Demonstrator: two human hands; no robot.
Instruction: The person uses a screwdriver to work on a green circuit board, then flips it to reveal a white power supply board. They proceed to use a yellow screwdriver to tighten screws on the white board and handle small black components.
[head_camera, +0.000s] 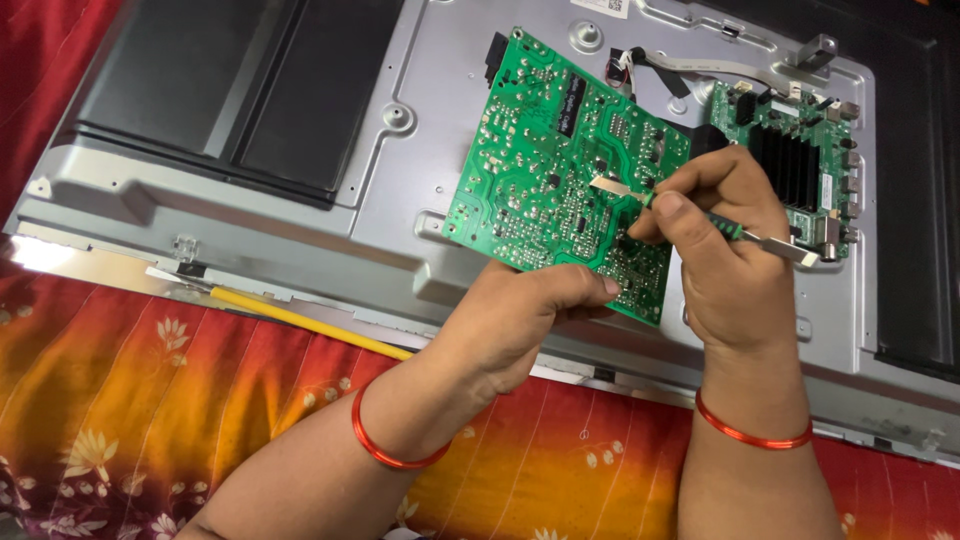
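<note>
My left hand grips the lower edge of a green circuit board and holds it tilted up, solder side toward me. In my right hand is a thin metal tool with a green handle. Its flat tip rests on the board near the middle. Both wrists wear red bangles. The board hangs over the grey metal back panel of a flat screen lying face down.
A second green board with a black heat sink is mounted at the panel's right, with a flat ribbon cable above it. A yellow-handled tool lies along the panel's near edge. Red and orange floral cloth lies beneath.
</note>
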